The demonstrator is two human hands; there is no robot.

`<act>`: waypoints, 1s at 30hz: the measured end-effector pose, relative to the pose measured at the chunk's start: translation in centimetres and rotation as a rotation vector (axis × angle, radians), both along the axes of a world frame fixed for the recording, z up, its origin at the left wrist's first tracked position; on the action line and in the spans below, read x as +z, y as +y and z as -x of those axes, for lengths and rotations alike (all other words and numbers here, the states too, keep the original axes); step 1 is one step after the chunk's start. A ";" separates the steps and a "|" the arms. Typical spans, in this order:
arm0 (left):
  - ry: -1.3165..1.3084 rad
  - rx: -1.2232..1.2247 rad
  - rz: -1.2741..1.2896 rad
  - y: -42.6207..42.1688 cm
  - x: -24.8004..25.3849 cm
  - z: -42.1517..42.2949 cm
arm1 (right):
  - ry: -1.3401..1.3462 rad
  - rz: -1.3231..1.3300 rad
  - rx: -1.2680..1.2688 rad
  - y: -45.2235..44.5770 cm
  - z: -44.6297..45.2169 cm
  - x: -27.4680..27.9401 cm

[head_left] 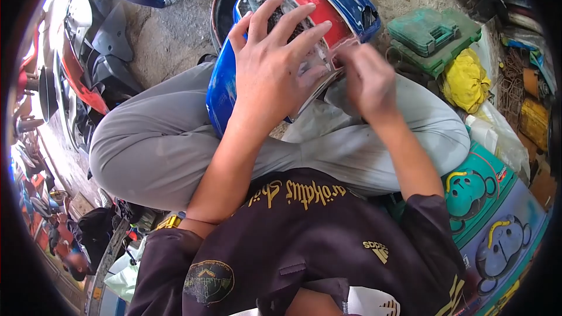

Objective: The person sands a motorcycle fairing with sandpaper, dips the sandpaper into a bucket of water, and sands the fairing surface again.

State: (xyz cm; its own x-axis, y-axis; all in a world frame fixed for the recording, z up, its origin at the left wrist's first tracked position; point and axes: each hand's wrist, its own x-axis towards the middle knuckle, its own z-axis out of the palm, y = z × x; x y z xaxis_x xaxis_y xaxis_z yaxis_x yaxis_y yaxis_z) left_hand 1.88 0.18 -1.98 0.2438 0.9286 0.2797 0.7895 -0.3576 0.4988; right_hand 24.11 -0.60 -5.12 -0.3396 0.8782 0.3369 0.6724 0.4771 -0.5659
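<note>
A glossy blue, red and white panel (336,14), which looks like a motorcycle fairing, rests tilted over my crossed legs and the rim of a round black basin (219,9). Its white and dark graphics look worn and scuffed in the middle. My left hand (266,61) lies on it with fingers spread, pressing the surface. At the panel's right edge, my right hand (372,79) is closed in a pinch and smeared by motion. A pale sliver shows by its fingertips, but what they hold is hidden.
Green plastic cases (430,38) and a crumpled yellow bag (466,81) lie on the right. Green and grey printed boxes (503,240) sit beside my right knee. Loose fairings (111,32) line the left side. Beyond them, a person (76,263) appears at lower left.
</note>
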 end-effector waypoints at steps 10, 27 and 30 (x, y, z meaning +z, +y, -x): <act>0.006 -0.008 0.010 0.0 0.1 0.0 | 0.011 0.005 -0.024 -0.6 0.4 -0.3; -0.032 -0.026 -0.025 0.0 -0.4 0.4 | -0.027 0.019 -0.095 1.5 -1.8 -1.9; -0.008 -0.020 -0.008 -0.3 -0.1 0.4 | -0.012 -0.014 -0.144 1.0 -1.5 -2.0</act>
